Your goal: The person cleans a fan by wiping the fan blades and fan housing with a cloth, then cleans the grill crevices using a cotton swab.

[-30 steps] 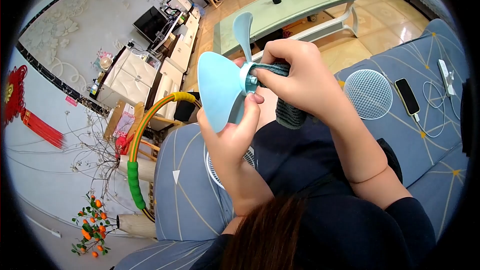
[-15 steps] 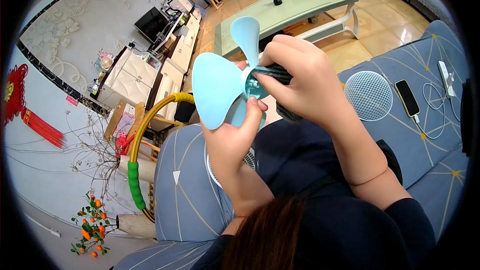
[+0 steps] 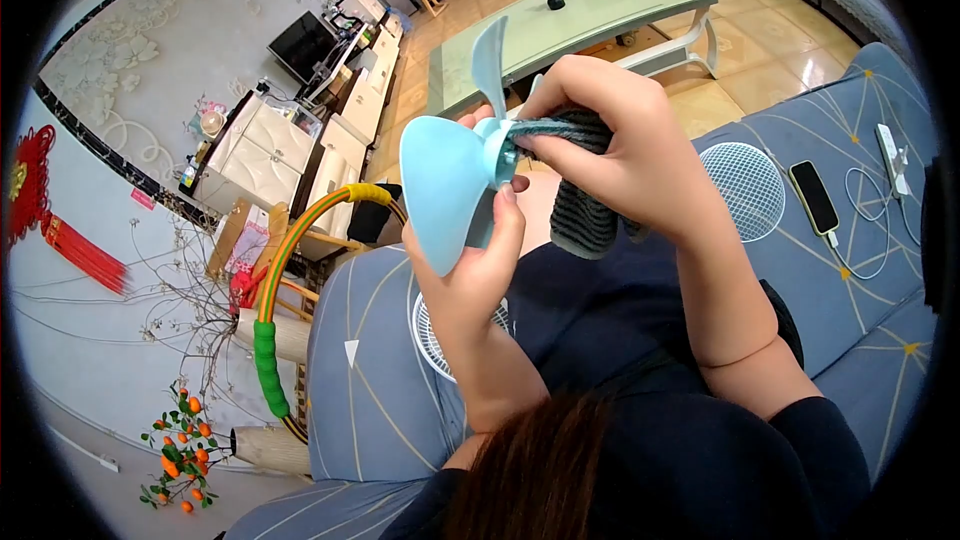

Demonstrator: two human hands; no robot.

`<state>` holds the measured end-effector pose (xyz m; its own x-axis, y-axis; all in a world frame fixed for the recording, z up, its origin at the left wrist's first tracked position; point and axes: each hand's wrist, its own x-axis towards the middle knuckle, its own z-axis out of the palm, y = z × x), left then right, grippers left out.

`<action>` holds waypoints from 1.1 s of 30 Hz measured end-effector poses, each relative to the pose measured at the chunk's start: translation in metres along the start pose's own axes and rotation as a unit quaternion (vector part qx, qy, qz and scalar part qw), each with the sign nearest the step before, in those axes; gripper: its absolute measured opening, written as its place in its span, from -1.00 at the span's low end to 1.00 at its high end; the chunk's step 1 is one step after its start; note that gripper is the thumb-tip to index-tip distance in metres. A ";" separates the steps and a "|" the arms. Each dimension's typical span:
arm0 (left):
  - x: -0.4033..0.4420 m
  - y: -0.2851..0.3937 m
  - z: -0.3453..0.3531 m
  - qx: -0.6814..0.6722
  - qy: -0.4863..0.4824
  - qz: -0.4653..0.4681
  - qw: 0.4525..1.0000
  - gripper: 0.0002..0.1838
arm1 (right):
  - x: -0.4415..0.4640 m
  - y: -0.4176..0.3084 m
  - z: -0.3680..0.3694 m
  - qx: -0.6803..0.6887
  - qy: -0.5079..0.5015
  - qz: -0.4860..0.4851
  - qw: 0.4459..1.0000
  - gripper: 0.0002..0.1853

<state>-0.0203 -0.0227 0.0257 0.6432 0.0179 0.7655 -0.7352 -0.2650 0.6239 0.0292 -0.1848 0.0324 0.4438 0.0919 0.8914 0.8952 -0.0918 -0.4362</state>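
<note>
My left hand (image 3: 468, 275) is closed around a light blue fan blade (image 3: 437, 185), with its thumb near the hub and a broad vane facing left. Another vane points up, seen nearly edge-on. My right hand (image 3: 620, 140) pinches a dark striped cloth (image 3: 583, 210), and a fold of it touches the open side of the hub. The rest of the cloth hangs below my right fingers. Behind my left wrist, a white fan grille (image 3: 430, 333) shows partly on the sofa.
On the grey-blue sofa (image 3: 370, 360) to the right lie a round mesh fan cover (image 3: 745, 190), a phone (image 3: 815, 197) on a cable and a power strip (image 3: 892, 155). A hoop (image 3: 268, 340) leans at left. A glass-topped coffee table (image 3: 620, 10) stands ahead.
The fan blade has turned, so its upper vane now shows narrower and the hub faces more to the right. My right hand has shifted slightly, and more of the cloth hangs in view.
</note>
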 end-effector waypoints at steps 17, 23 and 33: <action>-0.002 0.002 0.003 0.005 -0.001 0.023 1.000 -0.57 | 0.000 -0.003 0.005 0.001 0.057 -0.010 0.998 -0.82; -0.002 0.000 0.000 0.053 0.005 0.053 0.997 -0.55 | -0.001 -0.006 0.005 -0.004 0.044 -0.024 0.999 -0.81; 0.001 -0.006 -0.003 0.114 -0.001 0.044 0.993 -0.54 | -0.006 -0.015 0.023 0.016 0.012 -0.080 0.997 -0.85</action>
<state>-0.0161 -0.0185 0.0234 0.5783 -0.0166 0.8156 -0.7218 -0.4764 0.5021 0.0142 -0.1611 0.0303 0.2946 0.0782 0.9524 0.9554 -0.0456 -0.2918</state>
